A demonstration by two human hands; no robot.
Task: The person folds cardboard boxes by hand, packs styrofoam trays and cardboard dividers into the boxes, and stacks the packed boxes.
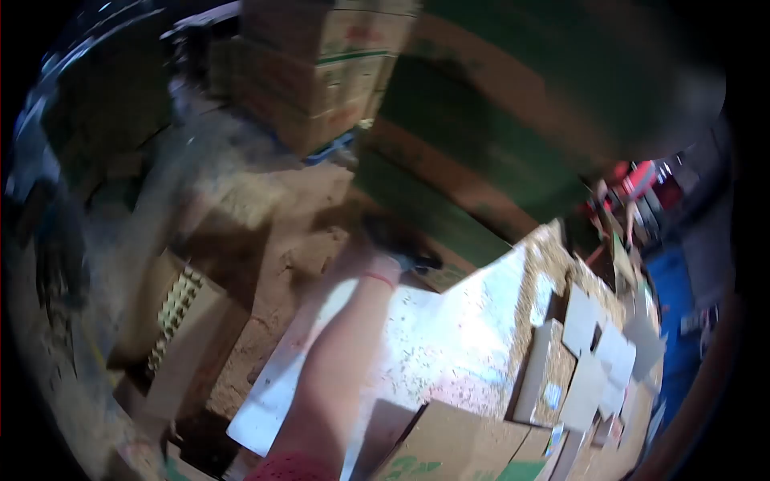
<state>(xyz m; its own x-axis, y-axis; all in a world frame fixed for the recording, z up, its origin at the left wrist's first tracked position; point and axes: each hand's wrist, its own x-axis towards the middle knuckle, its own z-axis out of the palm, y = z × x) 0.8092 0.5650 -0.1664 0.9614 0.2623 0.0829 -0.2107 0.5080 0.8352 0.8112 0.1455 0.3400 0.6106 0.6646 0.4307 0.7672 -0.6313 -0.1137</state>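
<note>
My left arm, with a pink sleeve and a red band at the wrist, reaches up across a white tabletop (433, 337). On my left hand (393, 244) there seems to be a dark glove; it is at the lower left edge of a large green-and-brown carton (489, 136). Its fingers are partly lost in shadow and blur, but they appear closed on the carton's edge. The carton looms close and tilted over the far side of the tabletop. A blurred arm-like shape (702, 393) curves along the right edge; my right hand cannot be made out.
An open carton (196, 353) with rows of pale pieces stands low on the left. Stacked cartons (321, 72) rest on a blue pallet (329, 148) behind. Grey cardboard pieces (593, 353) and a printed carton (457, 445) lie near right. Another person in red (638, 180) is farther right.
</note>
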